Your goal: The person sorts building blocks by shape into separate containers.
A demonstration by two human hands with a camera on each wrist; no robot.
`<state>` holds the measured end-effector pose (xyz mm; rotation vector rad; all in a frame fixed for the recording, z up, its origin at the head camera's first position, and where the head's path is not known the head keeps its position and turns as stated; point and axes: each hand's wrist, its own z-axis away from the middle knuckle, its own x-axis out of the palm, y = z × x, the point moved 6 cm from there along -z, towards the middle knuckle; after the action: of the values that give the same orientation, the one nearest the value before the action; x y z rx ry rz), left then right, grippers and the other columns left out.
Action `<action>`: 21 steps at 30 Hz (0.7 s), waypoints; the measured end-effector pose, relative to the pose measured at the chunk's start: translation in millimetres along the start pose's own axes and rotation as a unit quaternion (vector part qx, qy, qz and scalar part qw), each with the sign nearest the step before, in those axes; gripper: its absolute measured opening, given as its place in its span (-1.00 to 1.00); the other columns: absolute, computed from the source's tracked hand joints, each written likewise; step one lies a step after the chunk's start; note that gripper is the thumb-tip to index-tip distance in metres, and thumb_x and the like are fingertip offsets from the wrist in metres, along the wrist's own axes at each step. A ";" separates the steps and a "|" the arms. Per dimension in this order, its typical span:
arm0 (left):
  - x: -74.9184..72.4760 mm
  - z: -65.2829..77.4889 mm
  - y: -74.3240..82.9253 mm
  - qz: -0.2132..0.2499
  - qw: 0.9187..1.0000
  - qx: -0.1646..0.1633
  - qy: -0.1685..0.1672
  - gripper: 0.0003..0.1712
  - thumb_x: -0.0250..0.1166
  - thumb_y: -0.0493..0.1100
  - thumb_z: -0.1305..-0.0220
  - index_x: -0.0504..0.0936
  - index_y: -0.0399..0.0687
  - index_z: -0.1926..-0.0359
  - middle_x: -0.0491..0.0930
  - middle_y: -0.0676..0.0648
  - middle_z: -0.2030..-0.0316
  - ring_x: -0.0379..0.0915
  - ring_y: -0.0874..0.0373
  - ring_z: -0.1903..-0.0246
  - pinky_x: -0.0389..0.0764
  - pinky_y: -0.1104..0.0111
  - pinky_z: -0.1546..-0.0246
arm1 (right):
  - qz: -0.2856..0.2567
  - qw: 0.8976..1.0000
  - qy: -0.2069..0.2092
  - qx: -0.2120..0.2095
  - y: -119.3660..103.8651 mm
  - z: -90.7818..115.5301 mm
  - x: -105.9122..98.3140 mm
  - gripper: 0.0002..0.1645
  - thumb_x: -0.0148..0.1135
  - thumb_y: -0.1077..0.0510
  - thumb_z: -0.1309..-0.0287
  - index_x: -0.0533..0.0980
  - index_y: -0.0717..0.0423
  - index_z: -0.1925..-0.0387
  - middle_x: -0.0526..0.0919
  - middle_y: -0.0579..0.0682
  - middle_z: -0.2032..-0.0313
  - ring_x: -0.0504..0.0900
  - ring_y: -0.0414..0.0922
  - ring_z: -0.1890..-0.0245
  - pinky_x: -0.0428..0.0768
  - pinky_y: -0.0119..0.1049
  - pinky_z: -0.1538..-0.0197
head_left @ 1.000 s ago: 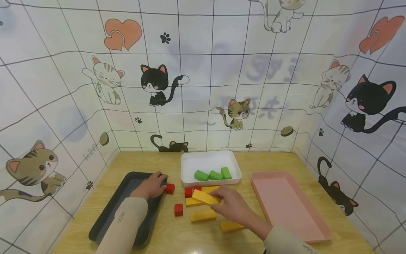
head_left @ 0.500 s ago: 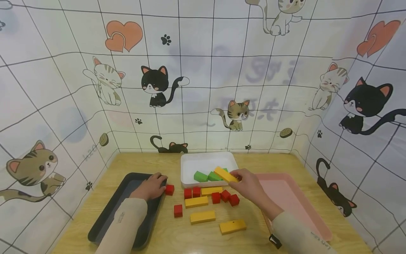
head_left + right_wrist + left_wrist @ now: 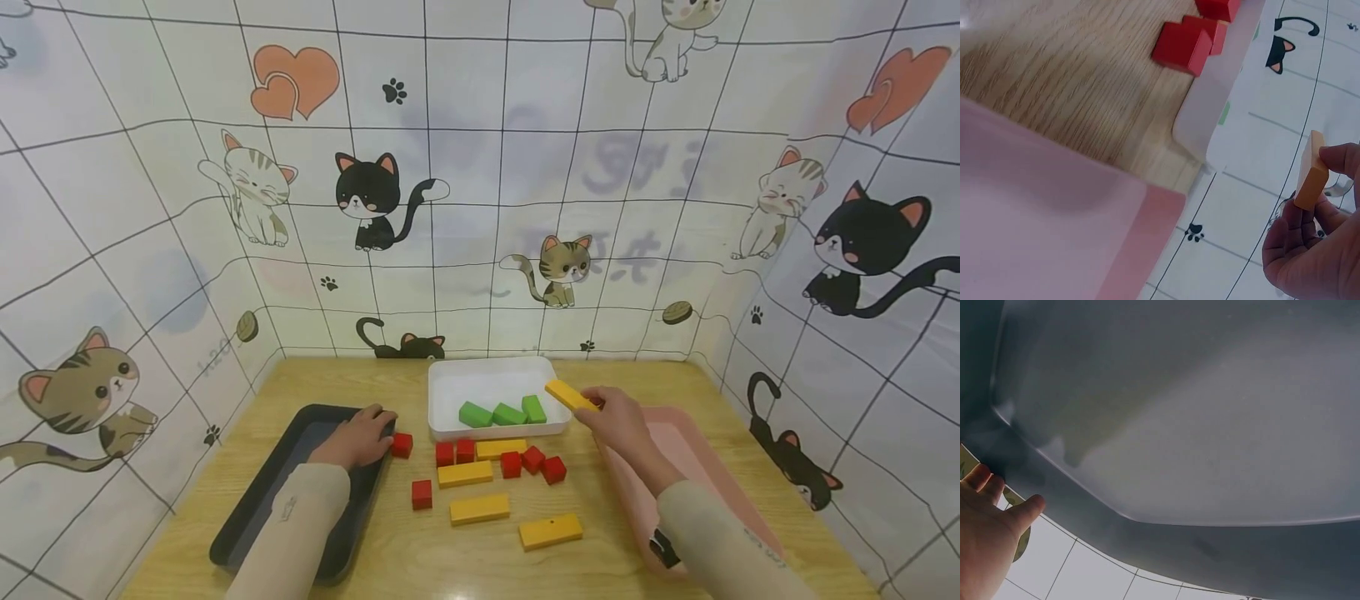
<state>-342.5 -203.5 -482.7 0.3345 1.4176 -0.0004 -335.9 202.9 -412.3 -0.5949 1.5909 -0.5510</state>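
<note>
A yellow rectangular block (image 3: pixel 572 395) is pinched between the thumb and fingers of my right hand (image 3: pixel 619 421), raised near the far end of the pink tray (image 3: pixel 678 433). The right wrist view shows the same block (image 3: pixel 1312 172) at the fingertips. My left hand (image 3: pixel 360 439) rests at the far right corner of the dark tray (image 3: pixel 255 508), fingers relaxed over its rim. In the left wrist view that hand (image 3: pixel 988 531) lies against the tray's wall (image 3: pixel 1079 506). Several yellow blocks (image 3: pixel 480 509) and red cubes (image 3: pixel 422 494) lie on the table between the trays.
A white tray (image 3: pixel 487 377) stands at the back with three green blocks (image 3: pixel 509 414) in it. Patterned cloth with cats (image 3: pixel 367 192) walls the wooden table (image 3: pixel 450 567) at the back and both sides. A red cube (image 3: pixel 402 445) sits beside my left fingers.
My right hand has lifted the yellow block from the middle group and carried it right, past the white tray toward the pink tray. The left hand has stayed in place.
</note>
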 end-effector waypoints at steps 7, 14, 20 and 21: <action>-3.4 2.1 1.2 0.004 1.000 0.001 -0.003 -0.45 0.16 -0.07 -0.46 0.37 -0.10 -0.38 0.20 -0.34 -0.39 0.12 -0.31 -0.37 0.19 -0.29 -0.26 | 0.009 1.000 0.021 0.020 22.3 -9.2 -13.5 -0.44 0.20 0.09 -0.20 0.51 0.35 -0.17 0.59 0.29 -0.07 0.56 0.14 0.01 0.56 0.06 -0.06; -4.0 2.5 0.5 0.001 1.000 -0.001 0.000 -0.46 0.17 -0.08 -0.45 0.39 -0.10 -0.37 0.21 -0.35 -0.38 0.12 -0.31 -0.37 0.18 -0.30 -0.25 | -0.012 0.997 0.019 0.071 53.1 -8.4 -23.5 -0.36 0.18 0.03 -0.28 0.41 0.36 -0.26 0.51 0.34 -0.16 0.50 0.18 -0.05 0.50 0.09 -0.13; -1.8 -1.1 -1.3 -0.001 1.000 -0.006 0.002 -0.46 0.18 -0.07 -0.44 0.39 -0.08 -0.38 0.22 -0.32 -0.39 0.12 -0.28 -0.38 0.18 -0.29 -0.26 | -0.016 0.993 0.016 0.117 81.9 -3.7 -29.2 -0.29 0.15 -0.04 -0.26 0.36 0.34 -0.30 0.47 0.33 -0.20 0.46 0.20 -0.10 0.43 0.16 -0.19; -1.6 -1.4 -1.4 0.000 1.000 -0.008 0.002 -0.45 0.18 -0.06 -0.44 0.39 -0.08 -0.38 0.22 -0.31 -0.39 0.12 -0.28 -0.38 0.18 -0.29 -0.26 | -0.017 0.992 0.016 0.125 85.6 -2.9 -29.2 -0.30 0.15 -0.03 -0.26 0.37 0.33 -0.29 0.47 0.32 -0.19 0.46 0.19 -0.10 0.43 0.16 -0.20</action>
<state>-344.4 -204.8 -481.6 0.3215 1.4211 0.0109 -341.5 286.5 -446.6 -0.4261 1.5147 -0.7751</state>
